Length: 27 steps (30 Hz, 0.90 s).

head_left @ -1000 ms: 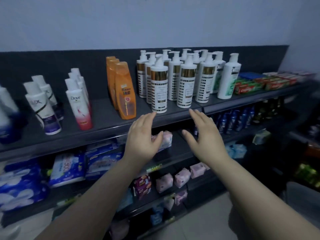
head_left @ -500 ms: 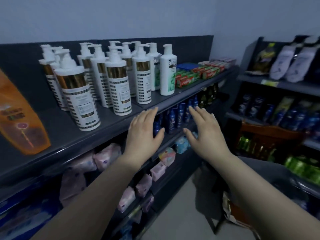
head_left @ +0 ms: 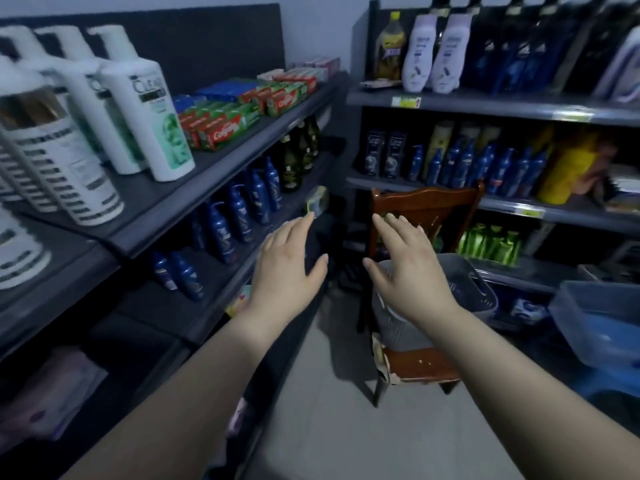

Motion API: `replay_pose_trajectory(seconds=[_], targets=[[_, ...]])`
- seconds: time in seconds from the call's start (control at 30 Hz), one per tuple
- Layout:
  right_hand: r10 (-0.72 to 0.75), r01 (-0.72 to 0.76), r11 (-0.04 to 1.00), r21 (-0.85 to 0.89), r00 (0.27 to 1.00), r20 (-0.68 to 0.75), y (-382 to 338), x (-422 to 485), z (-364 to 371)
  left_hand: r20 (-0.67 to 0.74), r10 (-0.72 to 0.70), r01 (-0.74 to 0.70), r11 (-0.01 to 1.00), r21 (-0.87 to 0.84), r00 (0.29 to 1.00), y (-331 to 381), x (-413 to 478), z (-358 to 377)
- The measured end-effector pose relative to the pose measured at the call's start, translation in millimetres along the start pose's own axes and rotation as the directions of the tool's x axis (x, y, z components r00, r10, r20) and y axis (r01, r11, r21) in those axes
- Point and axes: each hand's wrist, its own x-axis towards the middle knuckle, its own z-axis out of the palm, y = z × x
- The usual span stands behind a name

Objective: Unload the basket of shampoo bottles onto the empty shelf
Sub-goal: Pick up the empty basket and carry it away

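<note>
Above the aisle floor (head_left: 339, 427), both hands out, palms down, holding nothing. Left hand (head_left: 287, 268) with fingers straight and close together, thumb apart, in front of the lower shelf (head_left: 221, 306) edge. Right hand (head_left: 408, 271) with fingers slightly spread, thumb out to the side, over the near rim of the basket (head_left: 464, 285). Touching the basket or not: could not tell.

Sat on a wooden chair (head_left: 426, 209) in the corner, that grey basket, its inside hidden behind the right hand and wrist. Just right of it, a blue tub (head_left: 595, 317).

On the left top shelf (head_left: 156, 202), white pump bottles (head_left: 62, 161) upright, blurred, with a Clear bottle (head_left: 152, 116) at the row's end and toothpaste boxes (head_left: 235, 116) beyond. One level down, blue bottles (head_left: 239, 213) in a line and dark green bottles (head_left: 294, 161) farther back.

Across the corner, on the right-hand rack (head_left: 502, 105), two pale lotion bottles (head_left: 433, 53) on top, more blue bottles and a yellow one (head_left: 564, 171) on the level beneath, green packs (head_left: 488, 244) lower still.
</note>
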Motion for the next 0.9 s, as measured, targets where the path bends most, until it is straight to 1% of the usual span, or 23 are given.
replay_pose_trajectory(seconds=[0.2,0.4,0.47,0.53,0.6,0.73,0.9], targets=[[0.025,-0.023,0.999,-0.031,0.998,0.051,95,18,-11,0.053,-0.048,0.052,0.996,-0.068,0.997,43,43,71],[0.061,-0.055,0.997,-0.061,0.993,0.102,197,32,-26,0.100,-0.134,0.143,0.985,-0.093,0.986,78,73,142],[0.075,-0.067,0.995,-0.071,0.990,0.120,226,34,-26,0.110,-0.133,0.147,0.981,-0.129,0.985,84,78,163],[0.087,-0.077,0.994,-0.075,0.985,0.146,252,35,-23,0.119,-0.128,0.145,0.978,-0.151,0.985,84,80,184],[0.111,-0.101,0.993,-0.064,0.981,0.161,275,36,-17,0.150,-0.161,0.180,0.976,-0.124,0.975,81,83,205],[0.167,-0.162,0.986,-0.045,0.968,0.185,313,41,3,0.261,-0.239,0.266,0.961,-0.072,0.935,68,88,244],[0.262,-0.258,0.965,-0.048,0.937,0.231,351,50,35,0.366,-0.250,0.287,0.957,-0.050,0.896,43,105,284]])
